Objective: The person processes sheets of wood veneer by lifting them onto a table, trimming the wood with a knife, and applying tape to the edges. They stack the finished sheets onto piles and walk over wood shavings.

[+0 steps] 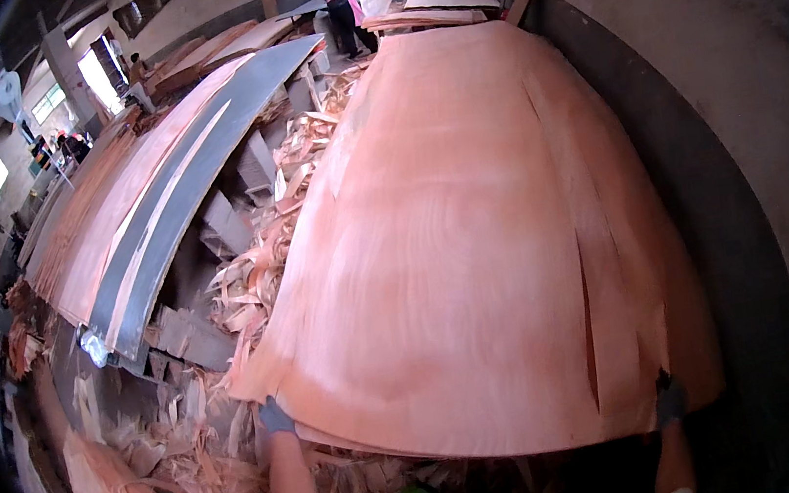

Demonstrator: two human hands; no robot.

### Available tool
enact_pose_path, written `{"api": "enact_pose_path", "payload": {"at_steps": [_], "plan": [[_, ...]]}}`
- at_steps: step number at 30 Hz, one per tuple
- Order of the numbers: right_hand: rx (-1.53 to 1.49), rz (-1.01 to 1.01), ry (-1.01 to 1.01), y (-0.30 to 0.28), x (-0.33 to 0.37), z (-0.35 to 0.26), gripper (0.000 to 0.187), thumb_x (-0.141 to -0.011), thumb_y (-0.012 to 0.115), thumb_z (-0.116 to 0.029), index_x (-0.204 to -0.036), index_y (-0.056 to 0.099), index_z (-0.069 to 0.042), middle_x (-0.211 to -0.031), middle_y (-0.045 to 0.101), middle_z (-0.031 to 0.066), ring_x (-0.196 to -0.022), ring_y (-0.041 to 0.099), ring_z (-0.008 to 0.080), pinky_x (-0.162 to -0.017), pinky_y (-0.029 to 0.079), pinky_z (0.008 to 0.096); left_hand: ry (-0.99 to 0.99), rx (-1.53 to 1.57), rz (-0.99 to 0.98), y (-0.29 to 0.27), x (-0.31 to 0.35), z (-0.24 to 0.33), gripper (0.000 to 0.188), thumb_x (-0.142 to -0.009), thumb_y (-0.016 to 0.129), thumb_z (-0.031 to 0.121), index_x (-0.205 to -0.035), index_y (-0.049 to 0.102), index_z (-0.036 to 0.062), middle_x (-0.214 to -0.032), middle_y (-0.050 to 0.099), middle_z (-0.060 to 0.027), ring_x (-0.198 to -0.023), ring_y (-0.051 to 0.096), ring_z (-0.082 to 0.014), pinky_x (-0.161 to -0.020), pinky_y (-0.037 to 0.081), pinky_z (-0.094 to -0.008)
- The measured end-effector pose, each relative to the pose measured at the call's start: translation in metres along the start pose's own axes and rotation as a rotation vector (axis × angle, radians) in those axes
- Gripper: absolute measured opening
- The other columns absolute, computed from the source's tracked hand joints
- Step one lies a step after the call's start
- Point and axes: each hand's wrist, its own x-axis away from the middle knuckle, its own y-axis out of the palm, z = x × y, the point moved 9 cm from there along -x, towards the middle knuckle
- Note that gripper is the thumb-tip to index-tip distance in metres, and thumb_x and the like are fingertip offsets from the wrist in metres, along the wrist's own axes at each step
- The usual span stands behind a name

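Note:
A large reddish sheet of wood veneer (443,240) lies on top of a stack and stretches away in front of me. Long splits run through its right side, and a narrow strip (616,347) is partly separated near the front. My left hand (277,418), in a grey glove, is closed on the sheet's near left corner. At the near right edge, by the end of a split, my right hand (670,404) in a dark glove grips the veneer. Its fingers are partly in shadow.
Veneer scraps (251,279) pile up left of the stack and around my feet. Further left stands a long dark-topped table (156,226) with veneer strips on it. A wall (698,150) runs close along the right. Another person (346,1) stands at the far end.

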Motion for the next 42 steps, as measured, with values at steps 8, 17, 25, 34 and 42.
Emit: {"api": "enact_pose_path", "payload": {"at_steps": [8, 17, 25, 34, 42], "plan": [[0.128, -0.127, 0.058, -0.008, -0.079, 0.049, 0.044, -0.089, 0.048, -0.036, -0.117, 0.053, -0.001, -0.112, 0.056, 0.0219, -0.101, 0.053, 0.0376, -0.082, 0.043, 0.0445, -0.242, -0.008, 0.017, 0.068, 0.056, -0.036, 0.03, -0.087, 0.046, 0.012, -0.114, 0.05, 0.0009, -0.107, 0.058, -0.015, -0.099, 0.057, -0.0281, -0.077, 0.05, -0.0355], [0.264, -0.235, -0.078, 0.043, -0.069, 0.011, 0.045, -0.088, 0.048, -0.041, -0.107, 0.053, 0.0, -0.1, 0.059, 0.0226, -0.091, 0.056, 0.0388, -0.075, 0.044, 0.0428, -0.293, 0.025, 0.122, -0.025, 0.063, -0.072, 0.044, -0.082, 0.057, 0.017, -0.123, 0.047, 0.0037, -0.114, 0.054, -0.0118, -0.1, 0.054, -0.0288, -0.085, 0.048, -0.0442], [-0.113, -0.399, -0.073, 0.138, -0.013, 0.125, 0.048, -0.095, 0.04, -0.028, -0.133, 0.035, 0.001, -0.133, 0.044, 0.0112, -0.12, 0.042, 0.0226, -0.098, 0.033, 0.0279, -0.407, -0.002, 0.342, -0.019, 0.098, -0.043, 0.035, -0.081, 0.063, 0.02, -0.112, 0.054, 0.0058, -0.09, 0.061, -0.0112, -0.077, 0.061, -0.0273, -0.065, 0.053, -0.041], [-0.302, -0.451, -0.042, 0.144, -0.002, 0.108, 0.045, -0.094, 0.039, -0.023, -0.133, 0.034, 0.0, -0.137, 0.036, 0.0113, -0.126, 0.034, 0.0261, -0.104, 0.026, 0.0337, -0.4, -0.239, 0.294, -0.039, 0.045, -0.056, 0.024, -0.083, 0.06, 0.031, -0.095, 0.054, 0.0116, -0.082, 0.056, -0.0051, -0.074, 0.052, -0.0219, -0.065, 0.046, -0.0363], [0.023, -0.376, 0.146, 0.057, 0.005, 0.072, 0.042, -0.086, 0.053, -0.024, -0.122, 0.05, -0.004, -0.124, 0.052, 0.0184, -0.114, 0.049, 0.0325, -0.094, 0.038, 0.0393, -0.773, -0.464, 0.269, -0.076, 0.042, -0.068, 0.027, -0.082, 0.059, 0.043, -0.07, 0.053, 0.0195, -0.06, 0.047, 0.0017, -0.049, 0.041, -0.0166, -0.043, 0.035, -0.029]]}}
